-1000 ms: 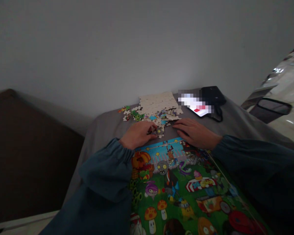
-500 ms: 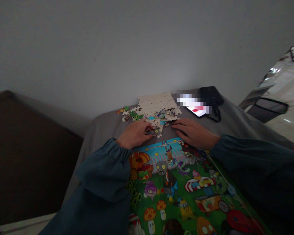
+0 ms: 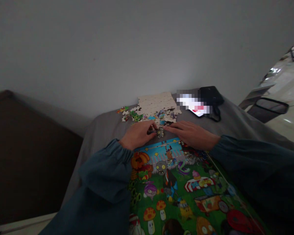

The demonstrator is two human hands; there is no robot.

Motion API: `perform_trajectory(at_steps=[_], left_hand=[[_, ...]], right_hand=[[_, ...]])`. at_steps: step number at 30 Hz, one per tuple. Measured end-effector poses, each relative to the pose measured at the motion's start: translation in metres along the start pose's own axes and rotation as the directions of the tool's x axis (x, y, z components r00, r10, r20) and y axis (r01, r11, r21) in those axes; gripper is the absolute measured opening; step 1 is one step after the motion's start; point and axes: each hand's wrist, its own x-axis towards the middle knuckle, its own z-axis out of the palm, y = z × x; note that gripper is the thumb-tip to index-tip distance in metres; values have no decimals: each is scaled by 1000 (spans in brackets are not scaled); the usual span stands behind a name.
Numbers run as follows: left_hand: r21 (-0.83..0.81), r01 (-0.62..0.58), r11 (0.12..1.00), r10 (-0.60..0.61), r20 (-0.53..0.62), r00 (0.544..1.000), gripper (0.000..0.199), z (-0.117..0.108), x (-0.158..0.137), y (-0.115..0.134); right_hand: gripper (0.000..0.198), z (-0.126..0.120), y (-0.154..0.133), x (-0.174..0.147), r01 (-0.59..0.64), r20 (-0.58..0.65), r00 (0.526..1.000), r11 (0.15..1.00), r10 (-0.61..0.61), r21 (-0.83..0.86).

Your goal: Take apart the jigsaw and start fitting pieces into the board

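My left hand (image 3: 140, 133) is closed in a pinch at the near side of the puzzle pile, its fingertips at a grey puzzle piece (image 3: 160, 132) with a yellow eye printed on it. From the other side my right hand (image 3: 191, 133) reaches in, fingers stretched out, the index fingertip beside that same piece. Just beyond the hands lie loose puzzle pieces (image 3: 152, 117), some picture side up, others pale side up. Nearer to me, under my forearms, is a colourful cartoon picture sheet (image 3: 159, 182) with zombies, mushrooms and a pumpkin.
Against the wall, a pale joined block of puzzle (image 3: 156, 99) lies face down. A lit phone (image 3: 194, 106) and a black case with a strap (image 3: 211, 95) lie to its right on the grey cloth (image 3: 95, 130). A dark brown panel (image 3: 26, 156) stands at the left.
My right hand has moved left, its index finger now at the grey piece. The grey piece has turned slightly and shifted right, and my left fingers stay beside it.
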Motion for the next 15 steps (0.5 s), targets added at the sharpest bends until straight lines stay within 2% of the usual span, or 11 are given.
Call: perform_trajectory(at_steps=[3, 6, 10, 13, 15], left_hand=[[-19, -40, 999, 39, -10, 999, 18, 3, 1, 0], [-68, -50, 996, 50, -4, 999, 18, 4, 2, 2], [-255, -48, 966, 53, 11, 999, 17, 1, 3, 7], [-348, -26, 937, 27, -2, 1000, 17, -3, 4, 6], [-329, 9, 944, -21, -35, 999, 18, -6, 4, 3]], right_hand=[[80, -1, -2, 0, 62, 51, 997, 997, -60, -41], [79, -2, -4, 1, 83, 87, 993, 993, -75, -87], [77, -4, -6, 1, 95, 117, 990, 985, -78, -146], [76, -3, -7, 1, 100, 113, 990, 981, -81, -167], [76, -1, -6, 1, 94, 102, 992, 982, -78, -164]])
